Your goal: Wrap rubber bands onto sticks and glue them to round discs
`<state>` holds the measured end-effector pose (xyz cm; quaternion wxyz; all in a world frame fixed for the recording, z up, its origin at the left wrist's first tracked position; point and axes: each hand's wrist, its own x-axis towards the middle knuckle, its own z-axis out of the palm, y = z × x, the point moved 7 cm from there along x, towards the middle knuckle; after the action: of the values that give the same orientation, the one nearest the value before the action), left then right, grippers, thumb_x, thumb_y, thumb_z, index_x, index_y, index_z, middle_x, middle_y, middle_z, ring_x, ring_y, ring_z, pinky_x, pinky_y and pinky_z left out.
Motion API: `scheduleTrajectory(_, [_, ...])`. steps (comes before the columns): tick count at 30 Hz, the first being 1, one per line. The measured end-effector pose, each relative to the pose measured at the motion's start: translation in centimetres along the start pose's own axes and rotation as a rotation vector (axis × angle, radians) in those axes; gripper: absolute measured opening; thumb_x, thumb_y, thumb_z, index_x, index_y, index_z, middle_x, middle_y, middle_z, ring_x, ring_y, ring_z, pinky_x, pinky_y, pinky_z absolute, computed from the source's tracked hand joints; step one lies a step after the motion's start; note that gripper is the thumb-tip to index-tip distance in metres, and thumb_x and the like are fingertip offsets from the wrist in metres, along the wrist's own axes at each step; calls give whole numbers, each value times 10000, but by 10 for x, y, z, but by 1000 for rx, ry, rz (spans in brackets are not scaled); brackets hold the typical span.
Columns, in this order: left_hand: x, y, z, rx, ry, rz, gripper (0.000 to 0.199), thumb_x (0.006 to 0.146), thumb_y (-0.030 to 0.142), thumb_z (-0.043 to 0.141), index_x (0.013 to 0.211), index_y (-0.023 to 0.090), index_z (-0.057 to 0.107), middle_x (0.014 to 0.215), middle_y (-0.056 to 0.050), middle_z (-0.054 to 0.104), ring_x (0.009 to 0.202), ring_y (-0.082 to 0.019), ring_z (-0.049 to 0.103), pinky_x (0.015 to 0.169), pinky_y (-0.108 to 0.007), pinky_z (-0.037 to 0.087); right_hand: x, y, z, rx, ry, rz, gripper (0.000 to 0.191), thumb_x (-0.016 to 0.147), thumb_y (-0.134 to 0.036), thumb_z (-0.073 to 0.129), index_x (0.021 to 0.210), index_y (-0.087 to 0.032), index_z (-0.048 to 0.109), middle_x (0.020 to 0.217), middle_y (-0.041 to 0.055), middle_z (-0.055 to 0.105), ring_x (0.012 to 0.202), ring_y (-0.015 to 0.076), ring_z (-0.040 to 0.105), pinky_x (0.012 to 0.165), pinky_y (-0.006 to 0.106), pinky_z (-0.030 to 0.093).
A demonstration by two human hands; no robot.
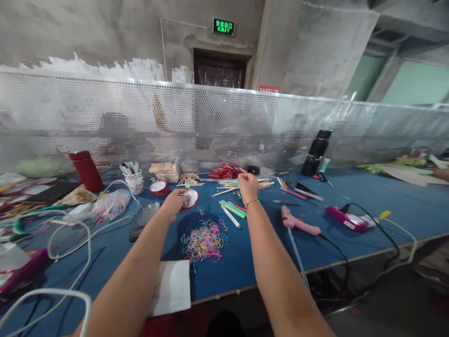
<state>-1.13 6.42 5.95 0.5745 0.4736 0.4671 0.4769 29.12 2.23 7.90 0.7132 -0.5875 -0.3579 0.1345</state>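
My left hand (176, 202) is closed on the edge of a small white disc with a red rim (191, 199), held above the blue table. A thin green-and-white piece stands at the disc's upper edge. My right hand (248, 186), with a gold bracelet at the wrist, has its fingers pressed together over the sticks; what they hold, if anything, is hidden. Below and between the hands lies a pile of colourful small clips (205, 241). Green and white markers (233, 210) lie just left of my right wrist.
A pink glue gun (298, 222) with a black cord and a purple power strip (347, 218) are at the right. A black bottle (316, 154), red flask (86, 171) and pen cup (134, 182) stand near the perforated screen (210, 117). White cables loop at the left.
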Motion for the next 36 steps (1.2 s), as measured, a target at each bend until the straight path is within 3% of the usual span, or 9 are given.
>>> scheduleTrajectory(3, [-2,-1,5,95,-11,40,309,549,60,712,836,152,643,620,-20,611,527,-120,543,496,-214,437,-7,-1,15,-252,-102,-132,93,698,-271,588,728,-205,646,674,-12,621,658,137,548,635,226,412])
scheduleTrajectory(7, [5,-4,1,241,24,95,322,567,103,709,877,157,639,699,-35,632,540,-125,557,487,-206,419,-22,5,39,-496,-254,-156,76,695,-203,624,757,-224,663,741,15,663,705,161,586,696,266,430])
scheduleTrajectory(11, [13,-1,1,509,7,215,339,576,149,702,909,147,641,683,-27,630,547,-129,553,470,-190,380,-34,7,69,-822,-396,-237,182,766,-217,568,914,-225,674,954,78,685,870,204,623,781,310,445])
scheduleTrajectory(15, [17,-1,5,749,-53,242,365,641,186,633,999,115,630,737,-37,658,622,-154,590,516,-206,400,-30,8,100,-1187,-532,-324,291,804,-207,509,1060,-233,643,1048,84,669,990,220,607,807,313,448])
scheduleTrajectory(23, [32,-12,-3,878,-56,318,329,687,198,589,1003,120,639,943,-82,683,802,-171,630,661,-224,448,2,18,120,-1371,-591,-431,311,827,-112,446,1021,-155,685,1041,157,668,1020,244,605,848,337,435])
scheduleTrajectory(27, [33,-17,-5,878,-64,328,312,673,181,606,979,142,657,939,-81,687,820,-175,632,714,-238,454,5,29,127,-1411,-639,-507,316,826,-102,445,1027,-130,687,1046,180,663,1039,238,597,879,331,423])
scheduleTrajectory(36, [28,-23,-4,883,-73,298,296,694,211,607,972,126,664,909,-91,687,789,-186,626,659,-249,456,7,38,136,-1483,-652,-581,293,834,-92,451,992,-98,698,989,206,672,961,242,630,826,323,446])
